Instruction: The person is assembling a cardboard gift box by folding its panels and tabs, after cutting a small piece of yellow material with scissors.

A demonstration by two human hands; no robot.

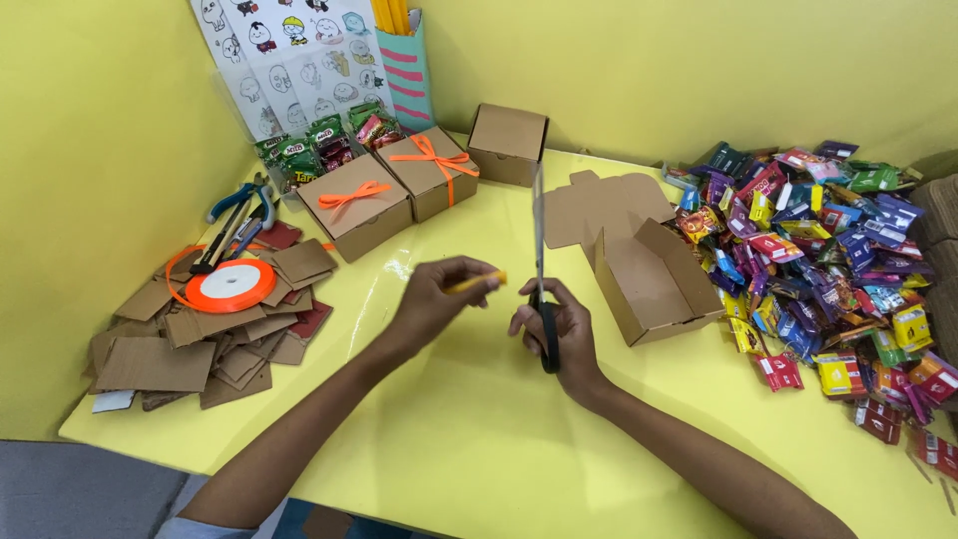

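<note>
A yellow table [479,439] is stretching out before me, closed in by yellow walls. I am pinching a short piece of orange ribbon [477,282] in my left hand [434,299], fingers clenched on it above the table's middle. My right hand [559,334] is gripping black-handled scissors [542,289], blades pointing up and away just beside the ribbon's end. An open cardboard box [654,284] is sitting near my right, with a heap of wrapped sweets [828,260] beyond. Two ribbon-tied boxes [394,190], an orange ribbon spool [232,285] and cardboard scraps [200,339] are lying to my left.
</note>
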